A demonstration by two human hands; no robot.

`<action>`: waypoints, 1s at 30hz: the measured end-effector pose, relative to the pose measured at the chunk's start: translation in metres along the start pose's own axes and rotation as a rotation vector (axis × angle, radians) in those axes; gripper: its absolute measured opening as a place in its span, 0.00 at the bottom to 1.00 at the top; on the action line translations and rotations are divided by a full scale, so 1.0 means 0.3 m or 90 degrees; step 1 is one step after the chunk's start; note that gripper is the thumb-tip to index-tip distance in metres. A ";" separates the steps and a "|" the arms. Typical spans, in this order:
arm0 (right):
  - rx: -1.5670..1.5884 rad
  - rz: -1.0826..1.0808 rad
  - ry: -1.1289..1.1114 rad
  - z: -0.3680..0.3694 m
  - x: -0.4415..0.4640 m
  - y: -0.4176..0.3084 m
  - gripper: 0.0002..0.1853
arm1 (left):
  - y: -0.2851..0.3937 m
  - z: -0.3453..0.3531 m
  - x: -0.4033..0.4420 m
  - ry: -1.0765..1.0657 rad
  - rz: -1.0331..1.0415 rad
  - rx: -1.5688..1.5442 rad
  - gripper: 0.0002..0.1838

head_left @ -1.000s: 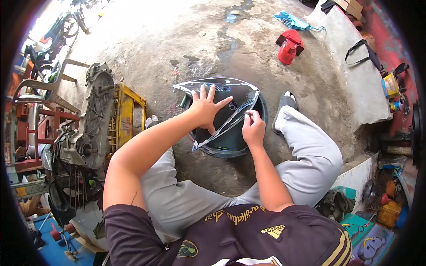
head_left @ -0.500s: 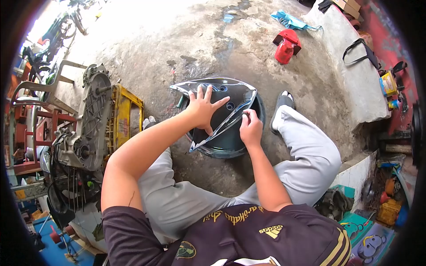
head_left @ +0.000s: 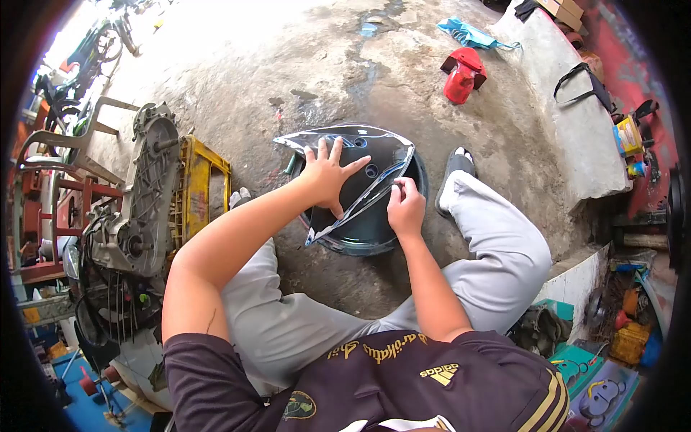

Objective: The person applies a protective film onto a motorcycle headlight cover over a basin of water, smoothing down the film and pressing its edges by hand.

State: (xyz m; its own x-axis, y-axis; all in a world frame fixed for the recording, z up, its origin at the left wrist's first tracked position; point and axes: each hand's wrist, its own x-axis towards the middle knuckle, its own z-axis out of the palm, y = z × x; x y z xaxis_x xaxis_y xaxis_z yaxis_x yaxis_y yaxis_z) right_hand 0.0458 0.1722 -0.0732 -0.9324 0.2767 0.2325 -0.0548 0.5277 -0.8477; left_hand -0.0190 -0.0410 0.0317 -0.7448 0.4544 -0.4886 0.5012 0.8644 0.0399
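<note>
Two bare hands at one glossy dark panel, pointed at the corners, bright along its edges (head_left: 358, 189), with small round holes or marks near its far side. Lying across a round dark tub-like support (head_left: 371, 243) on the stained grey concrete floor (head_left: 237, 93), between the legs of light grey trousers (head_left: 504, 237).

Left hand (head_left: 325, 177): opened wide, fingers fanned, laid palm down over the panel's left part, gripping nothing. Right hand (head_left: 407, 207): fingers curled in toward the thumb, fingertips just beside the panel's right edge; cannot tell whether closed on something small.

Farther out on the floor, a shiny red moulded piece (head_left: 461, 81), near a crumpled light-blue cloth with a strap (head_left: 468, 34). Off to the left, a yellow plastic crate (head_left: 193, 198) just beside a long grey metal engine casing (head_left: 147, 205), upright.
</note>
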 end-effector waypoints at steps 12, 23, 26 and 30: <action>-0.037 -0.005 -0.184 -0.030 -0.034 -0.035 0.07 | -0.006 0.007 0.010 0.011 0.011 -0.001 0.84; -0.037 -0.034 -0.026 -0.011 0.000 0.002 0.07 | -0.005 0.007 0.007 0.009 0.006 0.002 0.84; -0.032 0.011 -0.074 -0.019 -0.022 -0.008 0.08 | -0.005 0.012 0.005 0.014 0.011 -0.005 0.84; -0.046 -0.054 -0.087 -0.019 -0.019 -0.020 0.08 | -0.002 -0.002 0.008 -0.002 0.005 0.003 0.84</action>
State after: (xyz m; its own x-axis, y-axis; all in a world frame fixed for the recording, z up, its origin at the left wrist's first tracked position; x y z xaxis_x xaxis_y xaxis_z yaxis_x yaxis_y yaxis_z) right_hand 0.0535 0.1719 -0.0668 -0.9656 0.1203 0.2305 -0.1138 0.6016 -0.7907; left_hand -0.0213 -0.0404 0.0310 -0.7395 0.4600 -0.4915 0.5088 0.8600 0.0395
